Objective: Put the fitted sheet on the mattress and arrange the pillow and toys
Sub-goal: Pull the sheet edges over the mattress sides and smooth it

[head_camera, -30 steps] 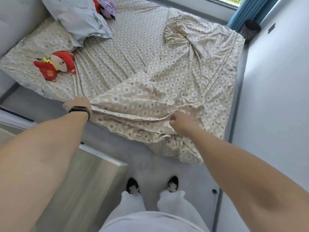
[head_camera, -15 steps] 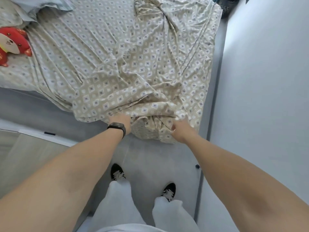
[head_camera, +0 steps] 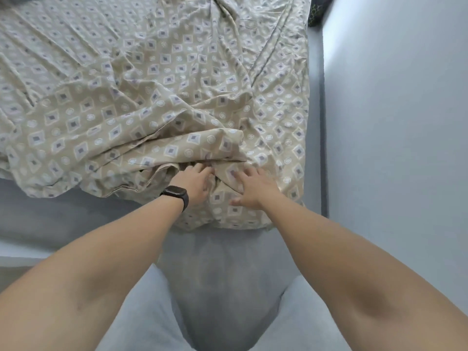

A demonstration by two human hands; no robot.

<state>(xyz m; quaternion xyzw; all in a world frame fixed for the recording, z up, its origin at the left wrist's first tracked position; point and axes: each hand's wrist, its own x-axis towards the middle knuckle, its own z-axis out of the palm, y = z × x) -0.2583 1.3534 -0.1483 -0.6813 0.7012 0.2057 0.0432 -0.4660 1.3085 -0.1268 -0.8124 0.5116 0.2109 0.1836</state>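
Note:
The beige fitted sheet (head_camera: pixel 152 97) with a diamond print lies wrinkled over the mattress, bunched in thick folds at the near right corner. My left hand (head_camera: pixel 196 181), with a black watch on its wrist, reaches with extended fingers into a fold at that corner. Beside it my right hand (head_camera: pixel 253 188) lies spread flat on the sheet, fingers straight. The sheet's loose hem hangs over the grey side of the bed (head_camera: pixel 50 211) on the left. Pillow and toys are out of view.
A white wall (head_camera: pixel 392 122) runs close along the bed's right side, with a narrow grey strip (head_camera: pixel 323 122) between them. A dark basket (head_camera: pixel 315 13) shows at the top right. My legs in light grey trousers (head_camera: pixel 152 312) stand against the bed's foot.
I have leaned in closer over the corner. Both hands have let go of the gathered hem and moved up onto the folds, fingers now extended. The red toy has left the view.

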